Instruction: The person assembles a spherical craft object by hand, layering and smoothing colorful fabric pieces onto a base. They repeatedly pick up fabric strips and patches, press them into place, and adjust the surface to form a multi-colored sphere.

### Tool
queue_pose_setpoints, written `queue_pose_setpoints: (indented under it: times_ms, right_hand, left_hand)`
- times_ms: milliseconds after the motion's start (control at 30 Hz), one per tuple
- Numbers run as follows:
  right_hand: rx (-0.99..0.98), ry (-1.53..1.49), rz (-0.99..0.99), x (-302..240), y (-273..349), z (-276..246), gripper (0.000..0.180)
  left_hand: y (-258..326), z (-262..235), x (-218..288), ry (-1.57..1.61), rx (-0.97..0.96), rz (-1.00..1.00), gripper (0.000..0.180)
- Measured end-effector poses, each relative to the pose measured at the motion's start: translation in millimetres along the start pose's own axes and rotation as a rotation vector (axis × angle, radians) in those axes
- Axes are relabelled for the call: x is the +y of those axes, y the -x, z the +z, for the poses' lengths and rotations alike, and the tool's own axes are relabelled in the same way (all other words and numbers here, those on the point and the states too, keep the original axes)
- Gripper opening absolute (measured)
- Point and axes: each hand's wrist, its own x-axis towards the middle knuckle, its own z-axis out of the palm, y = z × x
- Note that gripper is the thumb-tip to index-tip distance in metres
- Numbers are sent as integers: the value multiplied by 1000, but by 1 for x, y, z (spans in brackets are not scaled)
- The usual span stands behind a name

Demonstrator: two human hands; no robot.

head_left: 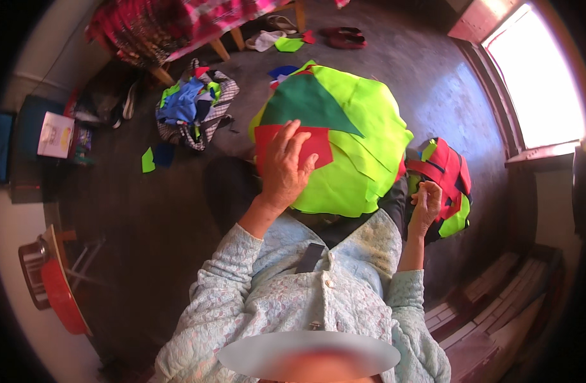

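Observation:
A large round heap of lime-green cloth (369, 121) lies over my lap and knees. On its top left are a dark green cloth piece (305, 102) and, below that, a red cloth piece (318, 143). My left hand (284, 167) rests on the red piece, its fingers stretched and slightly apart. Off to the right, my right hand (428, 203) is raised with thumb and fingertips pinched together. Whatever it may hold is too small to make out. Just beyond it sits a bundle of red, lime and dark cloth strips (455, 172).
A checked bag (222, 105) full of blue and lime scraps stands on the floor at left, with a lime scrap (148, 160) nearby. Dark red shoes (342, 38) lie at the far side. A bed with a pink cover (178, 29) is far left; a bright doorway (535, 70) is right.

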Motion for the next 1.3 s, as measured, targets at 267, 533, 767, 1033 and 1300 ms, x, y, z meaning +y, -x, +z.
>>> queue_pose_setpoints:
  times_ms: [267, 533, 767, 1033, 1300]
  right_hand:
    - [101, -205, 463, 64, 29, -36, 11]
    - [164, -171, 466, 81, 23, -49, 10]
    - [326, 735, -47, 75, -6, -89, 34]
    - [119, 972, -13, 93, 1, -108, 48]
    - [180, 717, 41, 100, -7, -134, 19]
  left_hand:
    - [-15, 57, 3, -405, -251, 146, 59]
    - [-19, 55, 8, -465, -324, 168, 59]
    - [-18, 54, 10, -464, -321, 165, 59]
    - [-20, 53, 13, -474, -333, 154, 58]
    - [-20, 52, 13, -462, -315, 153, 57]
